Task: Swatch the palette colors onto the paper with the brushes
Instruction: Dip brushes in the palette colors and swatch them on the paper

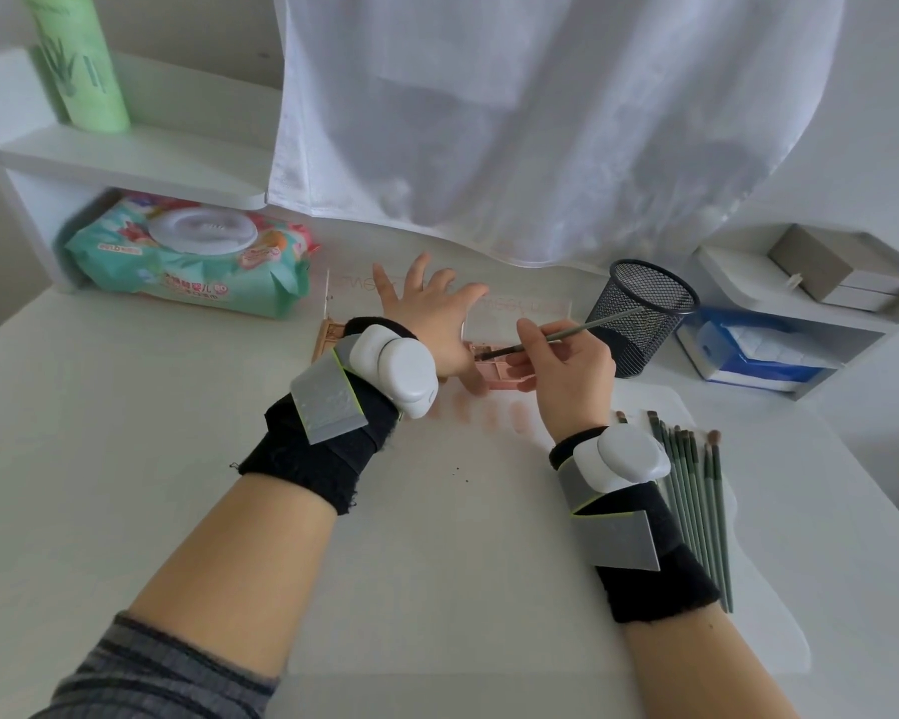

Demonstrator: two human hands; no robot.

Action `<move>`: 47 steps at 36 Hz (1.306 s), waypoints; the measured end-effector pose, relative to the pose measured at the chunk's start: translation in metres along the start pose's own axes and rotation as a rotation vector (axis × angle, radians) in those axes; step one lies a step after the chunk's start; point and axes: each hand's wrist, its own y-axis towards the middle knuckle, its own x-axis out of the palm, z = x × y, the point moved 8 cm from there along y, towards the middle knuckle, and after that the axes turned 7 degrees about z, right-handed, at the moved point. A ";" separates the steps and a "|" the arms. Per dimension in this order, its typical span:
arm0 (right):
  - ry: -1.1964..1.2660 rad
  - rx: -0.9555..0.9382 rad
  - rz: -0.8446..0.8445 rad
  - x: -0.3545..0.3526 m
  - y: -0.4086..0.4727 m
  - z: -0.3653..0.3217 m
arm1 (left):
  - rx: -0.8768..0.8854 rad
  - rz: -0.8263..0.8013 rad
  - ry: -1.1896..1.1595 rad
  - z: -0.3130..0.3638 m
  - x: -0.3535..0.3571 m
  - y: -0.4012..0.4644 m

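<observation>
Pink palette, brush seemingly dipping.

A: Any writing you can read here?

B: Little. The wet-wipes pack, beyond and to the left of the left hand, has printed characters on its front and a small label near its left end, but both are too blurred to make out.

A: And the palette?

B: Its clear lid, just beyond both hands, carries faint pinkish lettering seen upside down; I cannot read it. The green bottle on the shelf shows a leaf design, no legible words.
</observation>
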 end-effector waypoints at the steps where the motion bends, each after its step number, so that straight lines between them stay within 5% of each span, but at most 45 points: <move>1: 0.006 0.011 0.004 -0.001 0.000 0.001 | 0.000 0.003 0.000 0.000 0.000 0.000; 31: 0.290 0.314 0.118 -0.038 0.000 0.018 | 0.026 -0.016 0.105 0.022 -0.006 -0.008; 44: 0.299 0.380 0.377 -0.129 -0.016 0.042 | 0.367 -0.116 0.208 0.133 0.032 -0.051; 47: 0.348 0.400 0.431 -0.139 -0.019 0.047 | 0.434 -0.248 0.159 0.157 0.045 -0.073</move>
